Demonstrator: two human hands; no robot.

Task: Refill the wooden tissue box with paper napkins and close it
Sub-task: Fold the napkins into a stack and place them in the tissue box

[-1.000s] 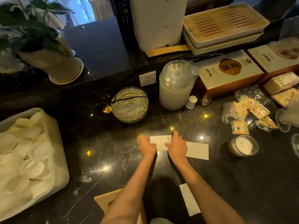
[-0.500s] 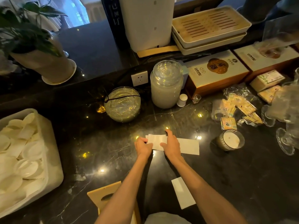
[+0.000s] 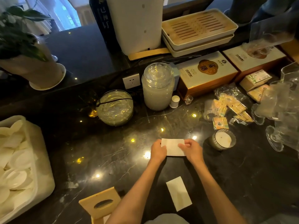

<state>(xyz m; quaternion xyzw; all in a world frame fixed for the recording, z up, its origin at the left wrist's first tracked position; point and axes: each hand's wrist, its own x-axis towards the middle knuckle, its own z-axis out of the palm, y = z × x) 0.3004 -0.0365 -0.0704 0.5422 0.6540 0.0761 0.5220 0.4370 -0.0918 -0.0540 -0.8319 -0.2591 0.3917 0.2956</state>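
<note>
A folded white paper napkin [image 3: 172, 147] lies on the dark marble counter, held at both short ends. My left hand [image 3: 158, 150] grips its left end and my right hand [image 3: 191, 148] pinches its right end. A second folded napkin [image 3: 178, 193] rests flat on the counter between my forearms. The wooden tissue box [image 3: 100, 205], with an oval slot in its light wood panel, stands at the bottom edge under my left forearm and is partly cut off.
A glass candle [image 3: 222, 140] sits just right of my right hand. Behind are a round glass bowl [image 3: 115, 107], a lidded glass jar [image 3: 157, 86], packets [image 3: 229, 109] and stacked glasses [image 3: 281, 110]. A white tub of dishes [image 3: 21, 162] fills the left.
The long napkin has been folded in half into a shorter rectangle. My right hand moved from its middle to its right end. The view shifted slightly.
</note>
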